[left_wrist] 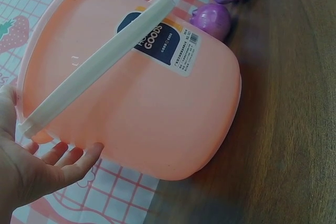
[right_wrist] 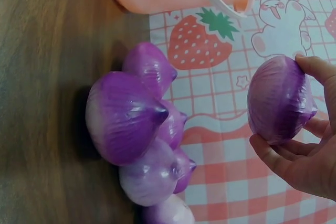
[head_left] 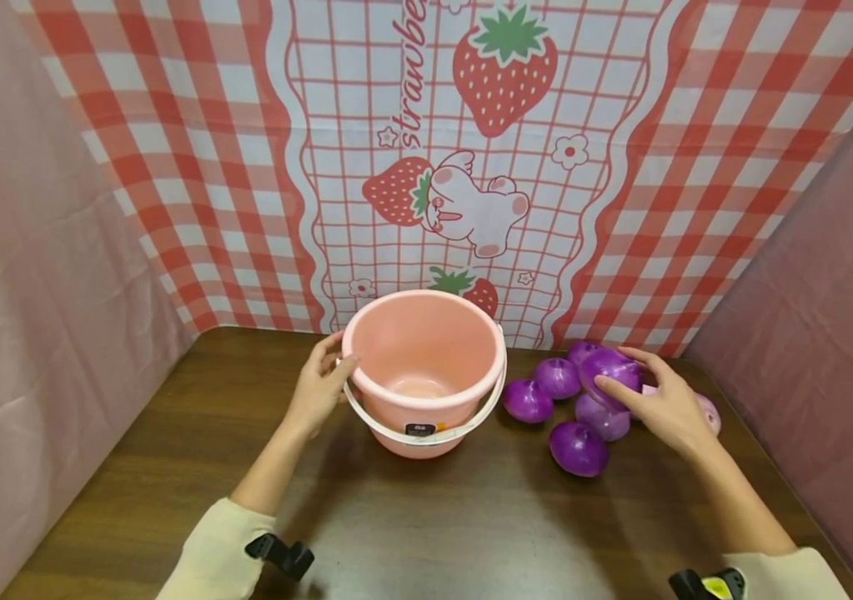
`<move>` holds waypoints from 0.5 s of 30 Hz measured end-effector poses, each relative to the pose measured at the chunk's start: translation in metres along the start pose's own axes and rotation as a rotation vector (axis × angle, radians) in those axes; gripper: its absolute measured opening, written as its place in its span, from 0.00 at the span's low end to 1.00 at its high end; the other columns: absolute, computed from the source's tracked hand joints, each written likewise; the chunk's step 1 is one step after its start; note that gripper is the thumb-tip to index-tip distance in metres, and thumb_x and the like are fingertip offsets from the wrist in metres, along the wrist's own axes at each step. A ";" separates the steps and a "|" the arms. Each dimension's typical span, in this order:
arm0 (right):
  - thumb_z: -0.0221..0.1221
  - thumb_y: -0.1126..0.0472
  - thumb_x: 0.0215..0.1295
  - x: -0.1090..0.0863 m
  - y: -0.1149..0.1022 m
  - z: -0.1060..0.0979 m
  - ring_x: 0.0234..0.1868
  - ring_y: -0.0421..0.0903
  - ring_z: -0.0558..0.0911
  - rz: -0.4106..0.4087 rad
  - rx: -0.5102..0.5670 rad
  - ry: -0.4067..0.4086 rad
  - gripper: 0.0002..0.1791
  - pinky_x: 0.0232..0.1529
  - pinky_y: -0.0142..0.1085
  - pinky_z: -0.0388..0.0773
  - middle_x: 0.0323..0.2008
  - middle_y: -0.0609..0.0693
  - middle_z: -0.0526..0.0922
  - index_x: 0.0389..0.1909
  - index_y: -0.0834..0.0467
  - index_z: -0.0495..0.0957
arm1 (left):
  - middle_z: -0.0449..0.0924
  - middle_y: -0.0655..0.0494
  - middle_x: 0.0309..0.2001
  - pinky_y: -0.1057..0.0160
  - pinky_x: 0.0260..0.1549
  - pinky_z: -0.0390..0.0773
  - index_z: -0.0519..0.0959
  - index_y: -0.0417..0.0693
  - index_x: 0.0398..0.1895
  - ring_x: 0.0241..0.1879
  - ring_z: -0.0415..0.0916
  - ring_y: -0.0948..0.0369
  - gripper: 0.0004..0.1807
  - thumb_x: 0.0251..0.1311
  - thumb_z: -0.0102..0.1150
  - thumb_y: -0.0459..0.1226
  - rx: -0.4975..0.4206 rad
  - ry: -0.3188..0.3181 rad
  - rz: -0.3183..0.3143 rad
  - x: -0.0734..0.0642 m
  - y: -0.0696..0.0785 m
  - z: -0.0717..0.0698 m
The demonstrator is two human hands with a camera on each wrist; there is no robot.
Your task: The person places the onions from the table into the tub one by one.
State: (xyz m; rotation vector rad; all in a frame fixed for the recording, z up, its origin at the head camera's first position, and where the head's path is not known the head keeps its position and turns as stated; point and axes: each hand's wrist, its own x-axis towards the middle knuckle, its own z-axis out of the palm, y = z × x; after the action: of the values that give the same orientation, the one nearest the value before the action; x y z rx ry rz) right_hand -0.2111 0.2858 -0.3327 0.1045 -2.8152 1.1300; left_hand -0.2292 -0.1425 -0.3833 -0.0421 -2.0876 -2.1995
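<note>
A pink plastic bucket [head_left: 418, 325] stands upright on the table, its white handle [head_left: 464, 429] hanging down at the front. My left hand [head_left: 321, 383] holds the bucket's left rim, thumb over the edge and fingers along the outside. In the left wrist view that hand [left_wrist: 37, 171] lies beside the handle's end. With thumb and fingers my right hand [head_left: 669, 408] grips a purple onion [head_left: 608, 377], raised over the others. The right wrist view shows this onion [right_wrist: 278, 100] between the thumb and fingers, apart from the cluster.
Several purple onions, among them a dark one [head_left: 579, 448] and one [head_left: 527, 402] nearest the bucket, lie right of it. A paler onion [head_left: 709, 414] sits partly behind my right hand. The brown wooden table [head_left: 426, 517] meets a strawberry-patterned cloth [head_left: 471, 167] at the back.
</note>
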 end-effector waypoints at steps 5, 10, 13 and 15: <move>0.57 0.38 0.59 0.001 -0.007 0.000 0.58 0.65 0.73 0.013 -0.014 -0.013 0.43 0.49 0.43 0.75 0.65 0.66 0.63 0.70 0.55 0.56 | 0.68 0.34 0.57 0.63 0.31 0.85 0.57 0.46 0.69 0.34 0.75 0.68 0.28 0.66 0.48 0.34 0.004 0.001 0.007 0.001 -0.001 0.001; 0.57 0.37 0.59 0.001 -0.013 0.002 0.60 0.68 0.69 0.015 0.001 -0.014 0.43 0.54 0.57 0.72 0.65 0.65 0.62 0.69 0.55 0.56 | 0.69 0.36 0.57 0.62 0.30 0.86 0.57 0.48 0.69 0.34 0.76 0.67 0.28 0.66 0.49 0.34 0.008 0.006 -0.001 0.001 -0.003 0.000; 0.57 0.37 0.59 0.003 -0.015 0.003 0.60 0.68 0.68 0.012 0.006 -0.012 0.43 0.56 0.59 0.70 0.65 0.65 0.62 0.69 0.55 0.56 | 0.69 0.37 0.57 0.61 0.30 0.86 0.58 0.49 0.69 0.35 0.76 0.67 0.28 0.66 0.49 0.34 0.011 0.008 -0.004 0.001 -0.003 0.000; 0.57 0.37 0.59 0.004 -0.017 0.003 0.60 0.69 0.68 0.013 0.009 -0.014 0.43 0.56 0.59 0.70 0.65 0.65 0.62 0.69 0.55 0.56 | 0.69 0.37 0.57 0.60 0.30 0.86 0.58 0.49 0.69 0.35 0.76 0.66 0.28 0.66 0.49 0.34 0.015 0.008 -0.005 0.001 -0.003 0.000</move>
State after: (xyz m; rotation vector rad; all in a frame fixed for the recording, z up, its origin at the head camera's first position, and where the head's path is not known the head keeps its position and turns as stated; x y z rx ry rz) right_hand -0.2134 0.2714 -0.3232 0.0950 -2.8270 1.1498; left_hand -0.2304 -0.1421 -0.3860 -0.0268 -2.1026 -2.1825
